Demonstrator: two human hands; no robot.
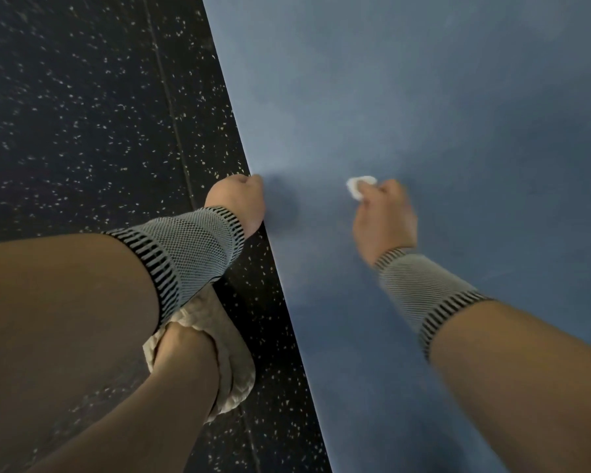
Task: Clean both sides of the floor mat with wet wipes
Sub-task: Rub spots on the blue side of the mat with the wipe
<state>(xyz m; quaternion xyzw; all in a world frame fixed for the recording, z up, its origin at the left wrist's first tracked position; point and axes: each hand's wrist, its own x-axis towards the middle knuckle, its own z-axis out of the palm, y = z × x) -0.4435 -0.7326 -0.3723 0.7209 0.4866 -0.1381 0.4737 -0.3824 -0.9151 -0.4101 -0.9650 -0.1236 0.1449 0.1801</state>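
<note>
A blue floor mat [423,97] fills the right half of the head view, its long left edge running diagonally from top centre to bottom centre. My left hand [239,199] grips that left edge with curled fingers. My right hand [384,216] is over the mat's surface and pinches a small crumpled white wet wipe [359,187], which sticks out past the fingers toward the upper left. The hand is slightly blurred. Both wrists wear striped grey-and-black knit bands.
Dark speckled rubber flooring [82,114] lies left of the mat. My foot in a beige slipper [226,353] stands on that floor close to the mat's edge, below my left wrist.
</note>
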